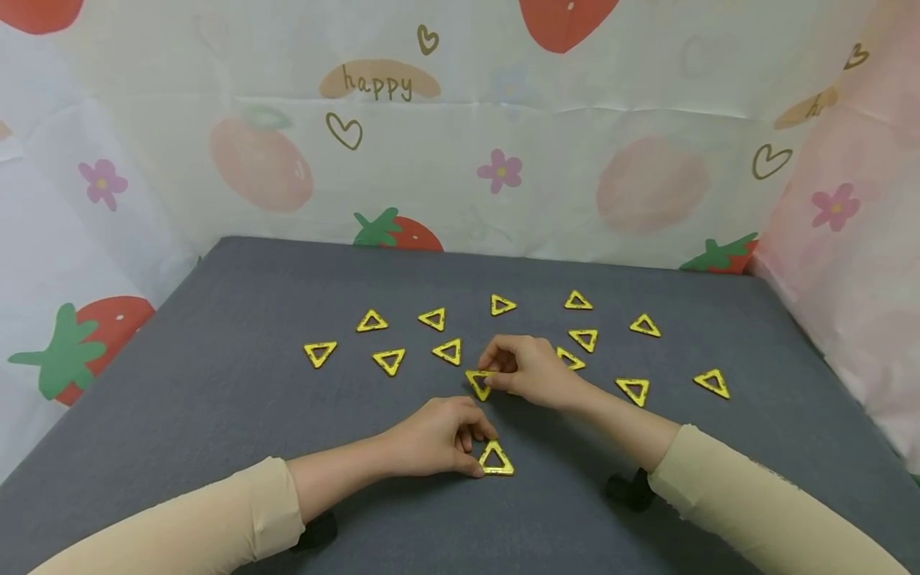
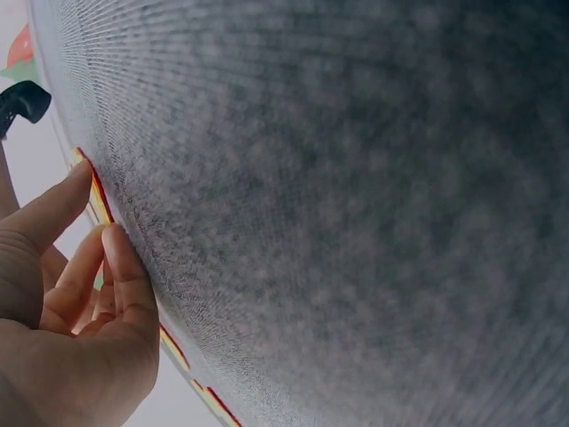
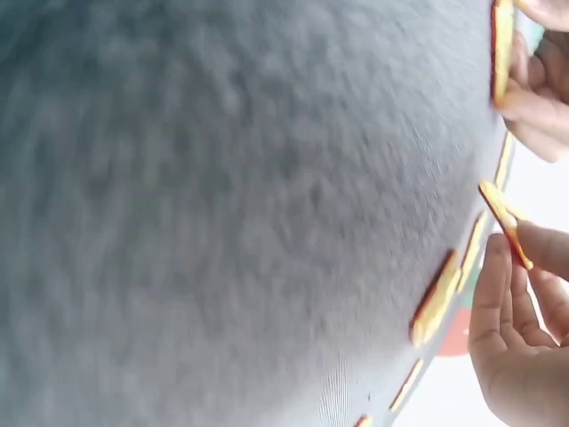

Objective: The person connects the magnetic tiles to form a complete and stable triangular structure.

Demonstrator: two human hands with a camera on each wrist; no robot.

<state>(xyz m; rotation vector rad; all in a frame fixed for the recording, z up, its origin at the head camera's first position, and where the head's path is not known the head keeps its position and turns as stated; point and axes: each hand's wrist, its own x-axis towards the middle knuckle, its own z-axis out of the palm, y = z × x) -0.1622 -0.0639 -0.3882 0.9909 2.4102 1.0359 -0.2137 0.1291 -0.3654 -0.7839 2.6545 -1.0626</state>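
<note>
Near the front middle of the table, a yellow triangular frame [image 1: 497, 458] lies with one corner pointing away. My left hand [image 1: 438, 438] holds it along its left side, thumb at the lower left corner and a fingertip at the top one. In the left wrist view, this triangle [image 2: 100, 191] shows edge-on between thumb and finger, with a red lower rim. Just beyond, my right hand [image 1: 532, 371] pinches a second yellow triangle [image 1: 478, 385] between thumb and fingers. The right wrist view shows that piece [image 3: 503, 222] tilted and raised off the cloth.
Several more yellow triangles lie spread on the dark grey cloth [image 1: 216, 415], pointing different ways. One triangle [image 1: 570, 359] is partly behind the right hand; others include a far left one [image 1: 319, 353] and a far right one [image 1: 712, 383]. A strawberry-print curtain [image 1: 446, 176] stands behind.
</note>
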